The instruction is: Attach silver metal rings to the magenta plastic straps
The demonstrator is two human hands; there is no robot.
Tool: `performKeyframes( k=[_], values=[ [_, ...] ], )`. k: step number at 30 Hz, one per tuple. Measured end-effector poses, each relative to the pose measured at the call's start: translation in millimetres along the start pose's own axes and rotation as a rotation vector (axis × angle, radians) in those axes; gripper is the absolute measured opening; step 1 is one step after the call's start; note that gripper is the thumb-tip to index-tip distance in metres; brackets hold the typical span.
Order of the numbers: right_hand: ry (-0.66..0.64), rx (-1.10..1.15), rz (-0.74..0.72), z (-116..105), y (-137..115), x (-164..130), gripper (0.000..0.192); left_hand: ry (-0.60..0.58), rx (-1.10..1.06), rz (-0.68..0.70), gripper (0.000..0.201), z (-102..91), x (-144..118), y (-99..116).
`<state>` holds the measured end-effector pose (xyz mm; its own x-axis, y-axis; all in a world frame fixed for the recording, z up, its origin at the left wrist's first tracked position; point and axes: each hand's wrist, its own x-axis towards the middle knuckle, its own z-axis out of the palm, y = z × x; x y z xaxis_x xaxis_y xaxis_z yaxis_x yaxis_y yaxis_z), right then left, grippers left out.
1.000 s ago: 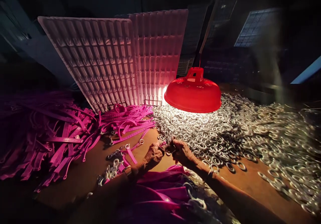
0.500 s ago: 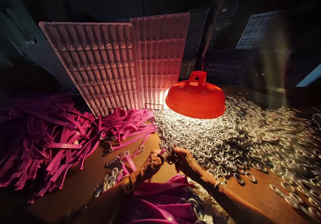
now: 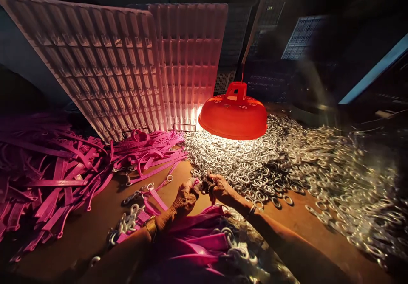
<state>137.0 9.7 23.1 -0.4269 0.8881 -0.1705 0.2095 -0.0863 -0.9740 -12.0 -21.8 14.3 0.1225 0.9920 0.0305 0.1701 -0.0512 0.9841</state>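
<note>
Under a low red lamp (image 3: 234, 114), your left hand (image 3: 184, 197) and right hand (image 3: 219, 189) meet at the table's near middle, fingers pinched together on a pink strap (image 3: 196, 183) end and a small metal ring, held close to the light. The heap of metal rings (image 3: 255, 165) lies just beyond within easy reach; loose pink straps (image 3: 63, 173) crowd the table's left side.

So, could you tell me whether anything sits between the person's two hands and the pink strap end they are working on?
Nothing visible does. The left hand and right hand already meet on the pink strap end, in front of the pile of metal rings. The lamp hangs beyond them.
</note>
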Motion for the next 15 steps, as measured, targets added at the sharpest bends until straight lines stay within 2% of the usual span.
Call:
performKeyframes(
  k=[3, 6, 9, 11, 13, 15],
  values=[
    [-0.002, -0.058, -0.019, 1, -2, -3, 0.014, 0.013, 0.061, -0.047, 0.02, 0.0, -4, 4],
    [-0.01, -0.025, -0.037, 3, -2, -5, 0.015, 0.028, 0.078, -0.115, 0.022, 0.6, -4, -1],
    [-0.027, 0.03, -0.034, 6, 0, -6, 0.016, 0.016, 0.018, -0.101, 0.022, 2.7, 0, -6],
    [-0.009, -0.014, -0.046, 7, 2, -6, 0.013, -0.016, -0.048, -0.09, 0.022, 3.5, 2, -7],
    [0.052, -0.129, -0.116, 8, 3, -6, 0.007, -0.054, -0.089, -0.105, 0.023, 1.9, 3, -6],
    [0.146, -0.301, -0.265, 8, 6, -8, 0.002, -0.109, -0.16, -0.182, 0.024, -3.1, 3, -2]
  ],
)
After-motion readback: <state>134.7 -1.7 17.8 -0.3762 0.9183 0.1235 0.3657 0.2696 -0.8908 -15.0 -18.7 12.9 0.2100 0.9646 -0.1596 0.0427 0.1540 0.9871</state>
